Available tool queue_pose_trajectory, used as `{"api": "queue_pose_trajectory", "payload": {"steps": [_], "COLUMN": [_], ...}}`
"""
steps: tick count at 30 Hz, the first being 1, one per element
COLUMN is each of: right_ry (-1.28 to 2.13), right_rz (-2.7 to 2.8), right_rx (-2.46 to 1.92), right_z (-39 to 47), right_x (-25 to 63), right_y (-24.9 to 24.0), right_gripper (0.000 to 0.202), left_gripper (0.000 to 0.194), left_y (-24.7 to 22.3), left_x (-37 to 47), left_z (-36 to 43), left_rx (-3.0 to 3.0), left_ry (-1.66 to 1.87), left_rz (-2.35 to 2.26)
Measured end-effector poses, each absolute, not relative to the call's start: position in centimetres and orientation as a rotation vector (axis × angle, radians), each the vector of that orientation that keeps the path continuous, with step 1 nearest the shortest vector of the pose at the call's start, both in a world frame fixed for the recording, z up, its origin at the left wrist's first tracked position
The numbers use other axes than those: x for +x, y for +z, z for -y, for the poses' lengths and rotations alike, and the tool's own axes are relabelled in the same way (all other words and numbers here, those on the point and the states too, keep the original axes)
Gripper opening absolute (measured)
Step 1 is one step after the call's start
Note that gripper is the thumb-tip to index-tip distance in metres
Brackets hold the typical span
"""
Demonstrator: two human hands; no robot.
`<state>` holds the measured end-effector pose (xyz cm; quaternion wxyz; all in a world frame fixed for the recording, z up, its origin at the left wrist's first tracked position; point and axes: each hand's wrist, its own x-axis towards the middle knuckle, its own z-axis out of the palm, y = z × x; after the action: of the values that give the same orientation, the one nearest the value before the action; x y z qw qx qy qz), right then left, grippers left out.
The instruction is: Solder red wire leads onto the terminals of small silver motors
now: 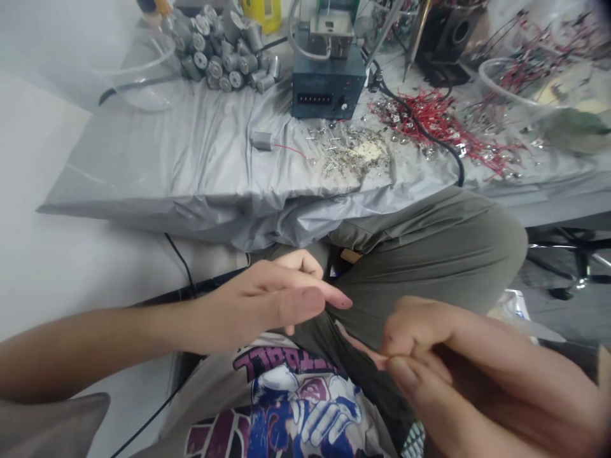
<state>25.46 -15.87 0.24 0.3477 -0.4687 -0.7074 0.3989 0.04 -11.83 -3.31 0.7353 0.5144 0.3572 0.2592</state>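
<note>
Above my lap, my left hand (267, 302) is held out with thumb and index finger stretched and the other fingers partly curled. It holds nothing, and a small dark mark shows near the index fingertip. To its right, my right hand (420, 356) pinches the end of a thin pinkish strip (357, 343) that looks like an adhesive bandage. The strip's free end points toward the left fingertips and stays apart from them. On the table beyond lies a small grey cylinder (262, 140) with a red wire.
A grey plastic sheet (200, 146) covers the table. At the back are piled grey cylinders (224, 57), a dark box machine (327, 89) and a soldering iron (416, 38). Red wires (429, 121), a black cable (443, 143) and a clear tub (491, 83) lie to the right.
</note>
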Motion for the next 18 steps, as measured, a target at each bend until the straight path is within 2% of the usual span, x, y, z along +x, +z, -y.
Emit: {"api": "queue_pose_trajectory", "payload": {"steps": [3, 5, 10, 18], "right_ry": [1.242, 1.338, 1.315, 1.431], "right_rz": [1.716, 1.679, 1.608, 1.334], "right_rx": [-1.211, -1.215, -1.269, -1.276], "right_z": [14.8, 14.1, 13.2, 13.3], "right_x": [25.8, 26.2, 26.9, 26.1], "right_y": [0.0, -0.2, -0.6, -0.5], "right_gripper": [0.024, 0.024, 0.027, 0.025], "left_gripper": [0.068, 0.067, 0.022, 0.015], "left_y": [-4.1, -4.4, -4.2, -4.2], "left_x": [0.4, 0.7, 1.3, 1.9], "left_z": [11.6, 11.4, 11.4, 11.4], "left_rx": [1.212, 1.286, 1.326, 1.356], "left_ry": [0.548, 0.552, 0.624, 0.634], "left_rz": [-0.685, -0.636, -0.682, -0.712]}}
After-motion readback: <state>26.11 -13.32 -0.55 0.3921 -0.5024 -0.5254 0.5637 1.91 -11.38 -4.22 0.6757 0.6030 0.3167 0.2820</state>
